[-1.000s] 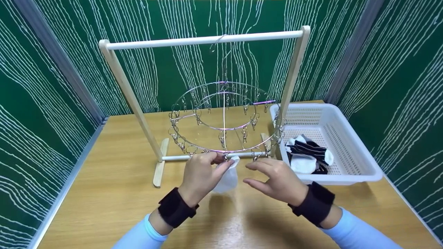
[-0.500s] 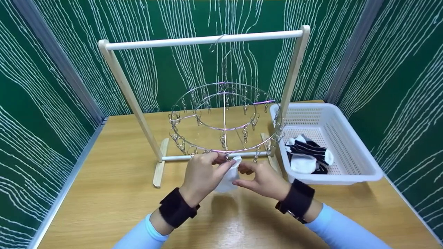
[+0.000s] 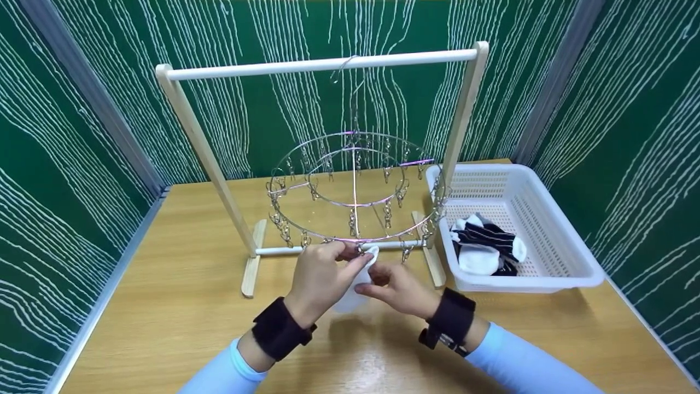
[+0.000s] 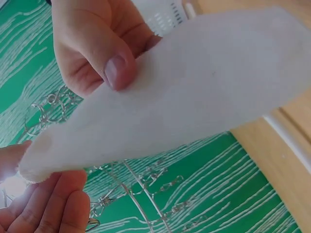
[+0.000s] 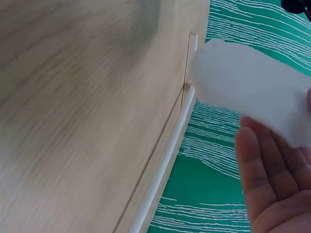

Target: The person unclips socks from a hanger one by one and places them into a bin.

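Observation:
A white sock (image 3: 351, 295) hangs below the front of a round metal clip hanger (image 3: 355, 239). My left hand (image 3: 320, 276) pinches the sock's upper end close to a metal clip (image 3: 361, 249); whether the clip bites the cloth is hidden by the fingers. My right hand (image 3: 402, 287) holds the sock's right edge lower down, and in the left wrist view its thumb (image 4: 119, 73) presses on the fabric. Seen from the right wrist, the sock's rounded lower end (image 5: 218, 73) dangles free in the air.
A wooden stand (image 3: 205, 148) carries the hanger from its white top bar (image 3: 262, 68). Several metal clips hang around both rings. On the right, a white plastic basket (image 3: 571, 230) contains striped black socks (image 3: 486, 238) and white ones. Green walls enclose the table (image 3: 164, 328).
My right hand has come in from the right, now gripping the sock's edge. The sock's lower end has shifted slightly left. My left hand has stayed at the clip.

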Motion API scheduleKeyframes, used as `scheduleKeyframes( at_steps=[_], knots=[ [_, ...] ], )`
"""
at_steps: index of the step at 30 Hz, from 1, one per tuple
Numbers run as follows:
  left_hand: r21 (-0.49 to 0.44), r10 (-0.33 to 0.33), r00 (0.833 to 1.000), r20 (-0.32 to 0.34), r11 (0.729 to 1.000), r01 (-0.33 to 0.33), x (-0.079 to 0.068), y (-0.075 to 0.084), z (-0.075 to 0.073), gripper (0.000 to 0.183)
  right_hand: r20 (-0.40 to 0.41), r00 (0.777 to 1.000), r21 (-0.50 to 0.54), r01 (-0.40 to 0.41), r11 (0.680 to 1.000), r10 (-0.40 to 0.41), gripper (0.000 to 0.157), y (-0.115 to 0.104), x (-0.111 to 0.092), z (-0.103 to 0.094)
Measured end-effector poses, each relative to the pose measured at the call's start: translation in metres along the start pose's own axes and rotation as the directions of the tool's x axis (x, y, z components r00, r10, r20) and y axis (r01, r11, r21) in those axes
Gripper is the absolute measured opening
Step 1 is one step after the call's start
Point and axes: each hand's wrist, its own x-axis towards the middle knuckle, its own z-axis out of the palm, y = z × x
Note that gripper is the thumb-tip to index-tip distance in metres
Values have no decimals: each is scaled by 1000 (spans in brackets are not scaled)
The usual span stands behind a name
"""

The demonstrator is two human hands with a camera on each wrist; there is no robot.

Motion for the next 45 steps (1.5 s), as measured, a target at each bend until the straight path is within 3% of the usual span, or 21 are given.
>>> scheduleKeyframes(
  at_steps=[14, 28, 35, 45],
  knots=[
    [31, 9, 1000, 5, 999, -9, 0, 1, 1, 18, -53, 995, 25, 82, 996, -80, 16, 5, -3, 1],
    [58, 91, 995, -41, 994, -89, -2, -2, 2, 20, -13, 996, 27, 94, 995, -93, 25, 4, -6, 0],
    [51, 73, 996, -53, 996, -71, -3, -2, 1, 25, 21, 998, -5, 57, 998, -57, 30, 7, -14, -5],
    [45, 37, 999, -34, 998, -35, -4, -3, -2, 19, 86, 993, -47, 86, 995, -82, 16, 4, -26, -18]
  ],
)
